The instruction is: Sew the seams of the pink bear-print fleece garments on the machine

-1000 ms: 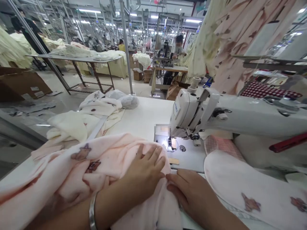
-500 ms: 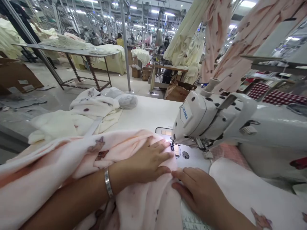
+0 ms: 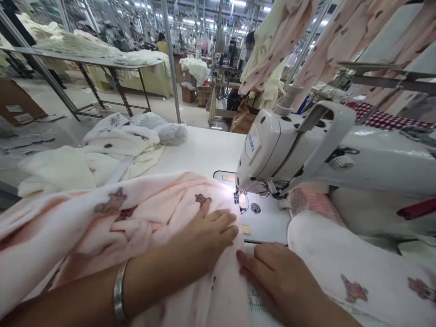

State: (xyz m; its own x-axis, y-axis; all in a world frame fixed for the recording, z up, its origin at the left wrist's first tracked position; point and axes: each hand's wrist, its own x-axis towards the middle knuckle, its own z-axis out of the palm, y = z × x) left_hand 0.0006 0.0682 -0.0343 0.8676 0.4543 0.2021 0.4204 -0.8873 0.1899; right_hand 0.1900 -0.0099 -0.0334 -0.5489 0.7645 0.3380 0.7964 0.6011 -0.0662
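Note:
A soft pink fabric with brown star-like prints (image 3: 136, 213) lies bunched on the sewing table, its far end near the needle of a white JUKI sewing machine (image 3: 272, 154). My left hand (image 3: 207, 231), with a metal bangle (image 3: 118, 297) on the wrist, rests flat on the fabric, fingers spread. My right hand (image 3: 274, 281) is curled over the fabric's near edge, to the right of my left hand. A lit needle plate (image 3: 254, 213) shows beside the fabric. To the right lies a white printed piece (image 3: 354, 268).
Cream and white garments (image 3: 112, 145) and a plastic bag (image 3: 160, 129) are heaped on the white table (image 3: 200, 152) at the far left. Printed garments (image 3: 361, 36) hang overhead at right. A co-worker (image 3: 238, 77) sits at a machine further back.
My left hand has slid back toward me, uncovering a brown print on the fabric. The view has also shifted, and the machine appears further left.

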